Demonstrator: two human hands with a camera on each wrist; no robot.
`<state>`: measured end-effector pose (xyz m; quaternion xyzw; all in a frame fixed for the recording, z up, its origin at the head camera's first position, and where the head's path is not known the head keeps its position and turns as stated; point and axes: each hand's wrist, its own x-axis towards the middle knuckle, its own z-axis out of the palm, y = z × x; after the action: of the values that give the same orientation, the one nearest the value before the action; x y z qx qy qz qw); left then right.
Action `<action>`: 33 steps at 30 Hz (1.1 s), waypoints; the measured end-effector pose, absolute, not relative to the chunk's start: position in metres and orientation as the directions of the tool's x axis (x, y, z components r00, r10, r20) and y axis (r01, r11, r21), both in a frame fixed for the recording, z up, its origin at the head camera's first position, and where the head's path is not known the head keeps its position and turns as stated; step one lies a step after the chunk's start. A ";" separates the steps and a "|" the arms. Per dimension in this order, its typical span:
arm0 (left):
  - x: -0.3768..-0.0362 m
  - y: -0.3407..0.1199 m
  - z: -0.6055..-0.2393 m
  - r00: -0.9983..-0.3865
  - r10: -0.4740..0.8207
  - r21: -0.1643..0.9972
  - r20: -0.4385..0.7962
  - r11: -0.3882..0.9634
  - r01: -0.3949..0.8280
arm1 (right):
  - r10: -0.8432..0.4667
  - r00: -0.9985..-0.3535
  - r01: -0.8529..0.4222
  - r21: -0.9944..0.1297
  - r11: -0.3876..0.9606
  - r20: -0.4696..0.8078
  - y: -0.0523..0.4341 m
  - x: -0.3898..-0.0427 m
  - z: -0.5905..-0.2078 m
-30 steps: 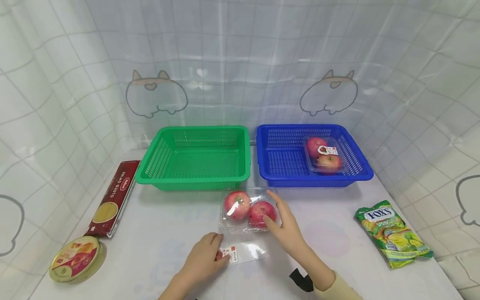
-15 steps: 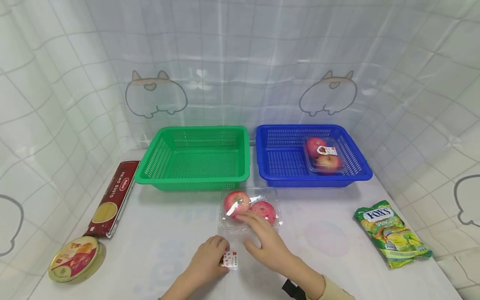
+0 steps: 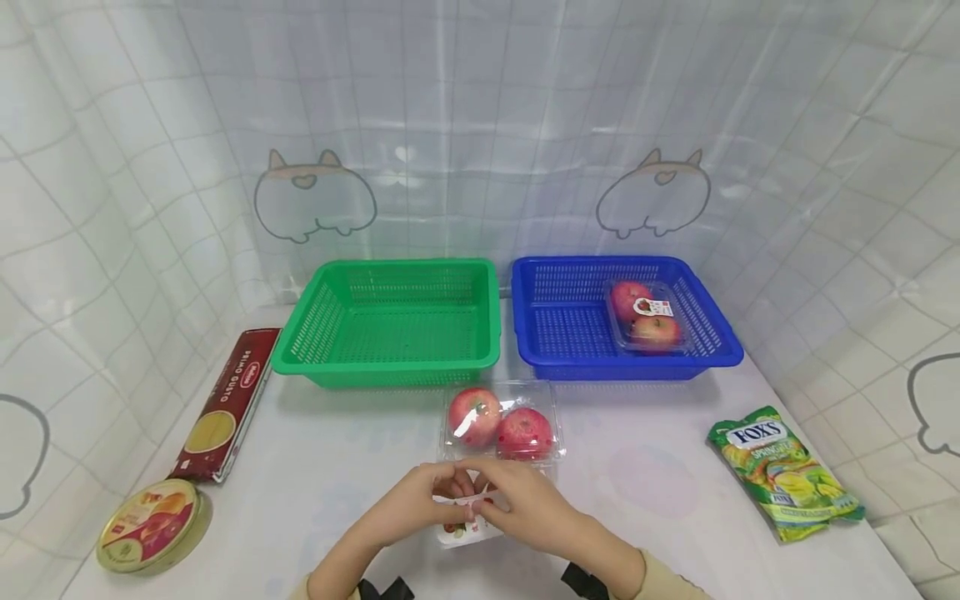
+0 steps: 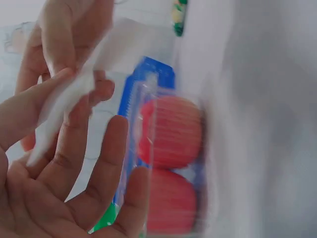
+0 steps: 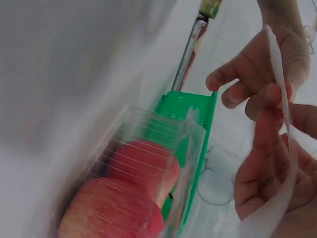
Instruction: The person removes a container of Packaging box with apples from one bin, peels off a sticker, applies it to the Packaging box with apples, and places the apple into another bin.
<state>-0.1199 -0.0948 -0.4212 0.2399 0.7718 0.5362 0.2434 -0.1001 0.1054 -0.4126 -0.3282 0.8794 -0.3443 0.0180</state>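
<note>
Label sticker (image 3: 467,518), a small white slip with red print, sits pinched between the fingertips of both hands just above the white table (image 3: 337,467), near its front edge. The left hand (image 3: 420,502) and right hand (image 3: 525,508) meet at the middle, fingers curled onto the strip; the left wrist view shows the thumb pressing it against the fingers. Just beyond the hands lies a clear clamshell box of two red apples (image 3: 500,422), lid closed, close to but apart from the fingers. Farther back stand a green basket (image 3: 386,367) on the left and a blue basket (image 3: 555,362) on the right, side by side; the blue one holds a second apple box (image 3: 647,315) bearing its own label. At the far left lie a spaghetti box (image 3: 227,402) and a round tin (image 3: 146,525); at the right lies a green Fox's candy bag (image 3: 783,471).
</note>
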 end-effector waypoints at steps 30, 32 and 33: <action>-0.123 -0.091 -0.423 -0.665 0.715 0.951 -0.217 0.002 -0.308 | -0.538 -0.789 -0.567 -0.690 0.450 0.297 0.111 -0.099 -0.412; -0.122 -0.089 -0.424 -0.666 0.708 0.948 -0.234 0.014 -0.318 | -0.542 -0.783 -0.577 -0.682 0.449 0.305 0.111 -0.100 -0.412; -0.122 -0.088 -0.425 -0.669 0.702 0.947 -0.243 0.021 -0.322 | -0.544 -0.780 -0.584 -0.675 0.451 0.310 0.111 -0.101 -0.412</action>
<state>-0.1219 -0.0881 -0.4248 0.1565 0.6079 0.6819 0.3754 -0.1007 0.1112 -0.4121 -0.3311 0.8515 -0.4059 -0.0244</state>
